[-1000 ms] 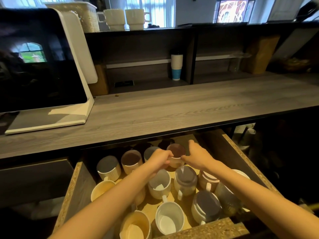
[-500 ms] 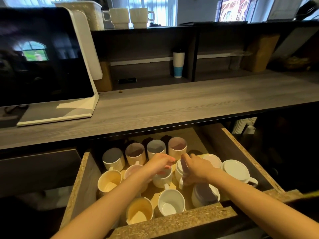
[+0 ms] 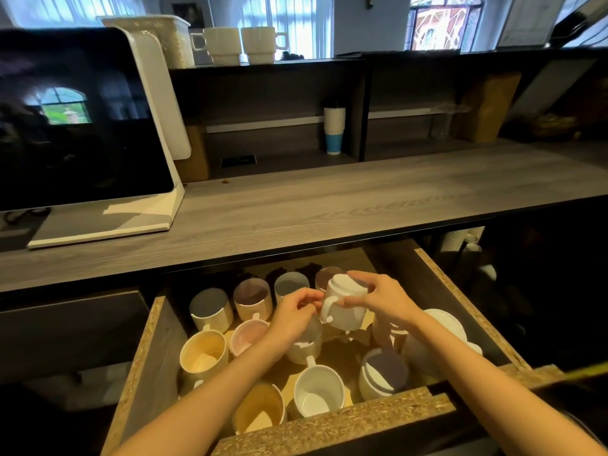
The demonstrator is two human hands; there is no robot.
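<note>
A white ceramic mug (image 3: 345, 311) hangs in the air just above the middle of the open chipboard drawer (image 3: 329, 422), clear of the cups below it. Its stepped base is turned up and its handle points toward the drawer's left side. The right hand (image 3: 385, 299) grips the mug from the drawer's right side, its fingers (image 3: 357, 278) curled over the base and its thumb against the wall. The left hand (image 3: 292, 315) comes in from the drawer's left side, its fingers drawn narrow and pinching the mug's handle.

Inside the drawer stand many more cups:
- Near the front rim are a plain white mug (image 3: 317, 393), mouth up, and a tan mug (image 3: 260, 409).
- Toward the left wall are a cream mug (image 3: 204, 353) and a pink-lined mug (image 3: 248, 334).
- A cup with a grey base (image 3: 385, 373) sits upside down near the front right.
- A row of ribbed cups (image 3: 210, 307) lines the back of the drawer.

Right above the drawer runs the grey wood-grain worktop (image 3: 329, 205). On it, above and to the drawer's left, stands a dark screen in a white stand (image 3: 65, 120). On a low shelf beyond the drawer is a stack of white and blue paper cups (image 3: 334, 130).
</note>
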